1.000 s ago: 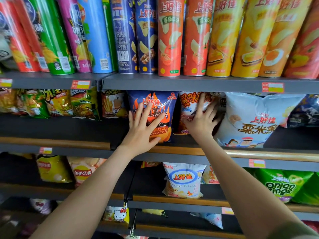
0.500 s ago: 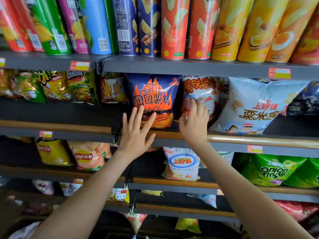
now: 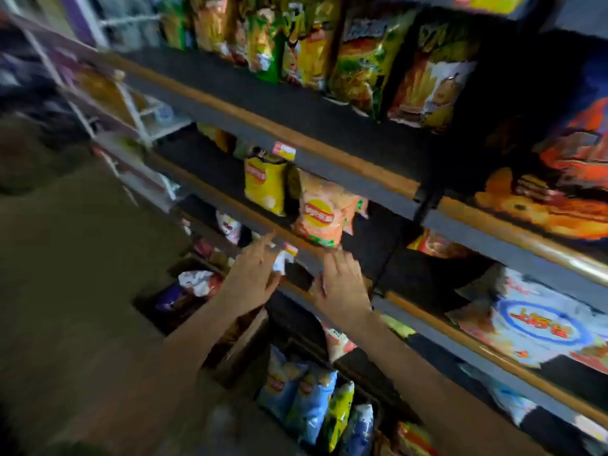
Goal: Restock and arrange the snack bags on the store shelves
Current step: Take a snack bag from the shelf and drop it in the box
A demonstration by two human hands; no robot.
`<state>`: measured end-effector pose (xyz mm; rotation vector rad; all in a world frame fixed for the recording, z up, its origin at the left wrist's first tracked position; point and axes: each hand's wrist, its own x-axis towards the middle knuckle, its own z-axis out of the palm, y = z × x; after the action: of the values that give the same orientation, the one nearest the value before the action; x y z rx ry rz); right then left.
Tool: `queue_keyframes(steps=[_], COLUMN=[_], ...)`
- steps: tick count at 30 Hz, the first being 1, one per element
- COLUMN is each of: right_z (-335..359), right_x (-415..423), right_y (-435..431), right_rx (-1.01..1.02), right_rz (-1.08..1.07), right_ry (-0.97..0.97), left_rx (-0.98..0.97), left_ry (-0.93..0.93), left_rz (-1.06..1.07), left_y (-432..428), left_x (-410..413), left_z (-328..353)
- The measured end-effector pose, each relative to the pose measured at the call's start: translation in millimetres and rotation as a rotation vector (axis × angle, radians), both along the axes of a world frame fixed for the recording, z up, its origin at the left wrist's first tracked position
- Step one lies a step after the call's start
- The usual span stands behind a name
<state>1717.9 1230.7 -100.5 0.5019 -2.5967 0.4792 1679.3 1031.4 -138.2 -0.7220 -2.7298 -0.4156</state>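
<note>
Two bare hands reach to the front edge of a dark shelf (image 3: 210,169) trimmed with a wood-coloured strip. The left hand (image 3: 253,274) and the right hand (image 3: 342,284) lie side by side, a little apart, their fingers (image 3: 263,250) straight and loosely spread with nothing in their grasp; the blur hides whether the tips touch the edge. On that shelf, just beyond the hands, stand a yellow bag (image 3: 265,185) and, to its right, a peach bag (image 3: 320,215), the peach one just above the right hand's fingertips. An open brown box (image 3: 246,340) sits on the floor (image 3: 65,258) at the near left and holds a white-and-red bag (image 3: 197,281) beside a purple bag (image 3: 171,297). Blue bags (image 3: 296,393) stand upright in a row low down, between the forearms; what carries them cannot be told. The shelf above holds a row of green, yellow and orange bags (image 3: 362,54). To the right lie a white bag with a blue oval (image 3: 539,327) and an orange-and-dark-blue bag (image 3: 575,185). A red-and-yellow price tag (image 3: 284,150) sits on the upper shelf front, and a second tag (image 3: 291,249) is just beside the left fingertips. The peach bag bears a round red-and-yellow logo; all lettering is too blurred to read.
</note>
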Motion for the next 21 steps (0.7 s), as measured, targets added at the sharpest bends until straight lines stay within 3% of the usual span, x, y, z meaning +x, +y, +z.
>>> queue_keyframes(steps=[5, 12, 21], right_z=[-80.2, -216.8, -420.6], right_x=[-56.2, -142.4, -249.3], right_y=[-132.0, -320.9, -427.7], right_rx=[0.13, 0.232, 0.251], right_rz=[0.136, 0.115, -0.041], right_ry=[-0.446, -0.785, -0.975], left_rx=[-0.022, 0.023, 0.024], left_ry=[-0.267, -0.545, -0.552], left_rz=[0.236, 0.436, 0.398], left_y=[-156.8, -339.9, -395.3], left_x=[-2.4, -42.8, -121.4], left_z=[-91.4, -216.9, -378.9])
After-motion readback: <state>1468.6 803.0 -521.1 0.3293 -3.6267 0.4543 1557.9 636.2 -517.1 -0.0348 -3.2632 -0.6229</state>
